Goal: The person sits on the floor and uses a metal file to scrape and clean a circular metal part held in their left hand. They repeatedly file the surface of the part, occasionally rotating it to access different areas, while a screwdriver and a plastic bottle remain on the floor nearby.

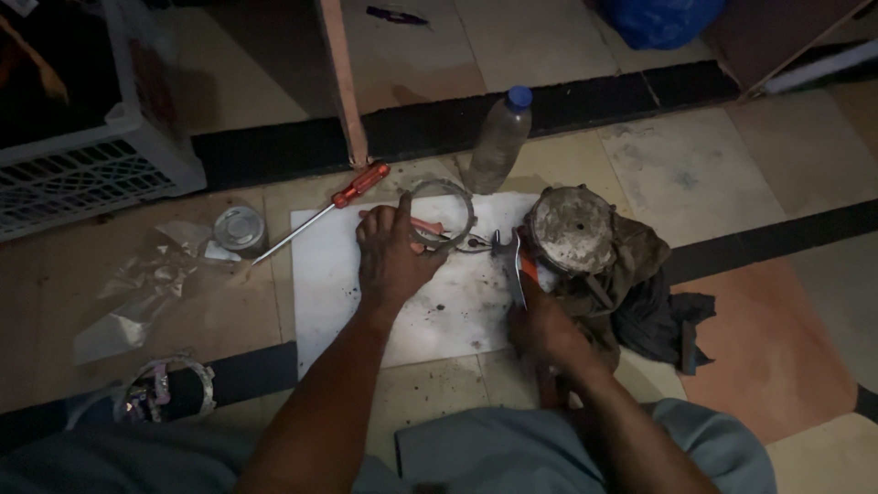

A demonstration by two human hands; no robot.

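Two bare hands work over a white sheet (366,320) at frame centre. Right hand (541,331), lower right, is closed around orange-handled pliers (510,265). Left hand (391,259) lies flat, fingers spread, pressing small parts beside a metal ring (443,212). Judged step: gripping a small part; the next move calls for a steady hold. Beyond lie a round dirty housing (572,229), red screwdriver (340,202) and plastic bottle (499,141).

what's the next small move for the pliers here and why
Probably ease the pliers in the right hand toward the metal ring. The left hand lies flat beside the ring on the white sheet, and the jaws seem just short of it.
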